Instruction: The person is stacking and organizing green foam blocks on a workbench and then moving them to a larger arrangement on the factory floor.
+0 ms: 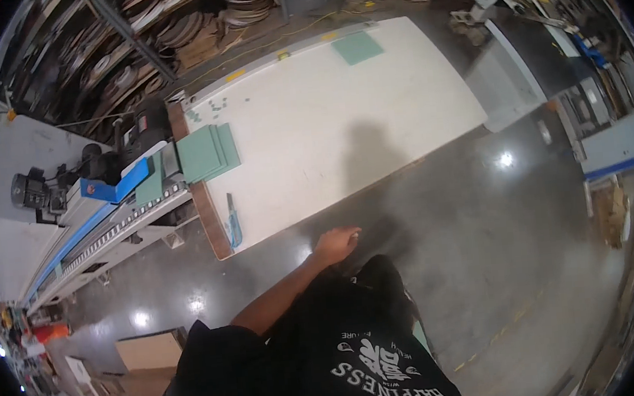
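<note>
My left hand (336, 246) is in front of my body, off the near edge of the white-topped table (305, 146) and touching nothing on it. Its fingers are curled in, and whether a small thing is inside them I cannot make out. My right hand is out of sight. Beside my dark shirt, a sliver of a pale green panel (420, 335) shows; what supports it is hidden. On the table's left end sits a stack of green panels (204, 153). Scissors with light blue handles (235, 226) lie at the near left corner.
A single green panel (357, 47) lies at the table's far side, and small green scraps (211, 109) are scattered far left. Left stands a long machine with a blue guide (116, 187), a green piece (151, 181) on it. Shelves of coiled strips (185, 30) line the back.
</note>
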`<state>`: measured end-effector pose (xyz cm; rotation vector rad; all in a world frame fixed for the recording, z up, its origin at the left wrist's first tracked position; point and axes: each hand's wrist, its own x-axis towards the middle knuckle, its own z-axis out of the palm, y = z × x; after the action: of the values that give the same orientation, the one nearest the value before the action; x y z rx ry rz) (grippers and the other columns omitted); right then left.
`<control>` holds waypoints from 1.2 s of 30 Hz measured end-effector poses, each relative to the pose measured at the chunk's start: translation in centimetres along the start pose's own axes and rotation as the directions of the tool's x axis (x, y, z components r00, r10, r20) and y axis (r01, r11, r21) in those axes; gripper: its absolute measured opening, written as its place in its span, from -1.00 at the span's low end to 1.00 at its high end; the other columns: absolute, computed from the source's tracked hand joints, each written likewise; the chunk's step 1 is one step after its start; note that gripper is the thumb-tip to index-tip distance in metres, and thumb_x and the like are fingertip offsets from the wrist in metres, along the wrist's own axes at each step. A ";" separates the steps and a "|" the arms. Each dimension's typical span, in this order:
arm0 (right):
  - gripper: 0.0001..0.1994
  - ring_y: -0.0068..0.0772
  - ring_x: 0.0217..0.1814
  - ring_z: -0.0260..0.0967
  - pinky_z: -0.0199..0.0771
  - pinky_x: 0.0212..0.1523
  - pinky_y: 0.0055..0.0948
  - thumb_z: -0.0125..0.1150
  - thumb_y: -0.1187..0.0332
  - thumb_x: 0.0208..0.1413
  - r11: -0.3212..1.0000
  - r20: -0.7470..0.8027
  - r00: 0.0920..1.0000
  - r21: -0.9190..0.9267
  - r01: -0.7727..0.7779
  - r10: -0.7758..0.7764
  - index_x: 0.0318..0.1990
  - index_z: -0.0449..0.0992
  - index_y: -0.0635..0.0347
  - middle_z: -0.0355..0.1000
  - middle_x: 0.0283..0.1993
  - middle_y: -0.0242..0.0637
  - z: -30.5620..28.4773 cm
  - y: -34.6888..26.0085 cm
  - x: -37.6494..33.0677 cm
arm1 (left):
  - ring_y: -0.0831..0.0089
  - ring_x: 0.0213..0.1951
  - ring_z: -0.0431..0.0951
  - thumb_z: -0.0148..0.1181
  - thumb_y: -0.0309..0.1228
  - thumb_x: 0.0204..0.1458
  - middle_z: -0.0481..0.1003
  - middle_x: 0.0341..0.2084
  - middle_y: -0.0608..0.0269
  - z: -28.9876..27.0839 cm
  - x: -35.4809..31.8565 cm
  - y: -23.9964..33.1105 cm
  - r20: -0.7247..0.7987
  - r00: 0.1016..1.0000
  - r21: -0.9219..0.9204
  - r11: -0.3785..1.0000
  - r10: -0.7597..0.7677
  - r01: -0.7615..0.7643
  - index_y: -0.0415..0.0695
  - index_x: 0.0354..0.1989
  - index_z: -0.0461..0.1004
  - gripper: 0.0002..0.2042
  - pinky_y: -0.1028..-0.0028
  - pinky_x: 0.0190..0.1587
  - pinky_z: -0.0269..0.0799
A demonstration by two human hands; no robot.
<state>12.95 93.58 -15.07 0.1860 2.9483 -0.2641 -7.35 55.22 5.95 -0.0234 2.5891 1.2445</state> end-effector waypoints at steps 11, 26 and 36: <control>-0.74 -0.44 -0.30 0.44 0.45 -0.27 -0.36 0.04 0.27 0.41 0.352 0.051 0.902 0.910 -0.218 0.428 -0.13 0.52 0.32 0.50 -0.33 -0.28 -6.9 7.0 29.1 | 0.03 0.00 0.59 0.17 -0.29 0.19 0.60 -0.03 0.03 -1.3 5.2 -5.6 -0.347 0.914 -0.054 0.977 -0.211 0.205 -0.11 0.02 0.57 -0.72 0.20 0.05 0.51; -0.84 -0.48 -0.18 0.38 0.46 -0.10 -0.45 0.07 0.44 0.34 0.501 -0.263 0.923 0.780 0.375 -0.282 -0.03 0.50 0.29 0.46 -0.22 -0.32 -18.5 -17.8 57.9 | 0.00 0.00 0.61 0.21 -0.26 0.17 0.58 -0.01 -0.08 -4.4 0.6 -2.5 -0.629 0.552 -0.181 0.794 -0.548 0.581 -0.23 0.06 0.54 -0.63 0.18 0.07 0.50; -0.67 -0.23 -0.17 0.43 0.46 -0.06 -0.28 0.46 0.32 -0.02 0.552 0.119 0.687 0.698 0.456 -0.717 -0.10 0.56 0.18 0.49 -0.20 -0.20 -11.2 -29.3 51.0 | 0.00 0.06 0.54 0.19 -0.26 0.13 0.58 -0.02 -0.01 -8.4 -2.3 -7.2 -0.688 0.250 -0.483 0.687 -0.681 0.542 -0.15 0.02 0.58 -0.67 0.17 0.15 0.45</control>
<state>-42.75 72.54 -8.76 -0.7563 2.2781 -1.2229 -6.16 44.03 6.04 -1.9735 2.5500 1.2116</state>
